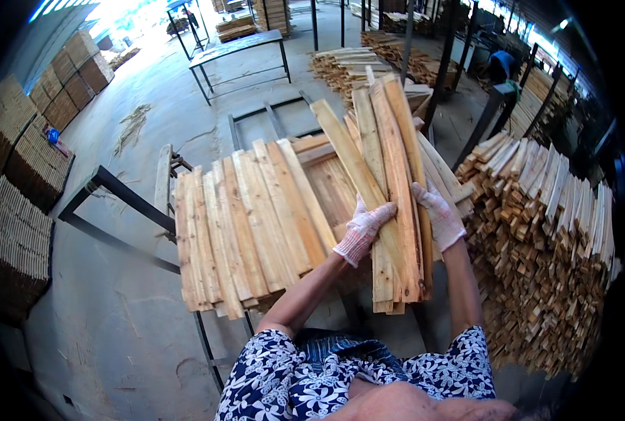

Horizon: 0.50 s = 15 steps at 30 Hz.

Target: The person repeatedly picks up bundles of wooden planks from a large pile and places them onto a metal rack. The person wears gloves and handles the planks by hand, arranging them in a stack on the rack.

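A bundle of long wooden planks [397,175] is between my two gloved hands, some of the planks lying crosswise over the others. My left hand [365,228], in a pale knitted glove, grips the bundle's left side around a slanted plank. On the right edge, my right hand [440,214] is closed around the outer planks, its fingers partly hidden. To the left of the bundle, a row of planks [245,224] lies side by side on a stack. Between that row and the bundle, a recessed part of the stack shows lower boards [332,186].
A tall pile of cut wood strips [544,259] stands close on my right. Dark metal frame bars [126,200] stick out at the left. Farther off are a metal table [236,49], more plank piles [344,67], and stacked bundles [28,140] along the left wall.
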Available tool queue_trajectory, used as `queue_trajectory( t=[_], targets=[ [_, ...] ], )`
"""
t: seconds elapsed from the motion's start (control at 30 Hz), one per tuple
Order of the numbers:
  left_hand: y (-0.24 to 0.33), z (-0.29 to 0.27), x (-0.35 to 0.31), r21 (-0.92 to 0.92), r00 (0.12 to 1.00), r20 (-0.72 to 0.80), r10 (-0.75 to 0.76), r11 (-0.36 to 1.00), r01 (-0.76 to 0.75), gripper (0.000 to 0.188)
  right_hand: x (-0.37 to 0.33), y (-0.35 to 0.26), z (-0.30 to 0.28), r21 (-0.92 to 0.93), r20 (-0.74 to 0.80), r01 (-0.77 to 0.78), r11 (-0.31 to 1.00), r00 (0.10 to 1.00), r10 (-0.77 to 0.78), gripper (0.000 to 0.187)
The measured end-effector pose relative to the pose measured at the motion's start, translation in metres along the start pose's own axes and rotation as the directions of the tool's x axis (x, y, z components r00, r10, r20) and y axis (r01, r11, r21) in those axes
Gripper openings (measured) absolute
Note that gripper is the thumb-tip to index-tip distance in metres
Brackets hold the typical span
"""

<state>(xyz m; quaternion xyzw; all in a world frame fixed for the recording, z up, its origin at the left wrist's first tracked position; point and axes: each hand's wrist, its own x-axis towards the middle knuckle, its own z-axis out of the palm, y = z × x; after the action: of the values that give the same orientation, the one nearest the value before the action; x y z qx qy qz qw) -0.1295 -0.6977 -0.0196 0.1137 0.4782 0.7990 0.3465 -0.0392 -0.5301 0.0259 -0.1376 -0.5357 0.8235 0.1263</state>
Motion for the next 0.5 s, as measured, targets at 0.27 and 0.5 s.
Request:
queue_trajectory(
  t=[0.27,0.5],
  targets=[
    [-0.036,-0.090,0.095,0.118,0.977,-0.211,-0.002,0.993,0.028,0.089,0.113,0.066,0.032,-0.793,-0.119,-0.116,0.598,0.992,0.034,0.104],
    [-0.036,-0.121,0.099,0.299,0.901,-0.434,0.022,0.946,0.121,0.068,0.141,0.074,0.016,-0.754,-0.073,-0.191,0.628,0.975,0.209,0.089]
  ],
)
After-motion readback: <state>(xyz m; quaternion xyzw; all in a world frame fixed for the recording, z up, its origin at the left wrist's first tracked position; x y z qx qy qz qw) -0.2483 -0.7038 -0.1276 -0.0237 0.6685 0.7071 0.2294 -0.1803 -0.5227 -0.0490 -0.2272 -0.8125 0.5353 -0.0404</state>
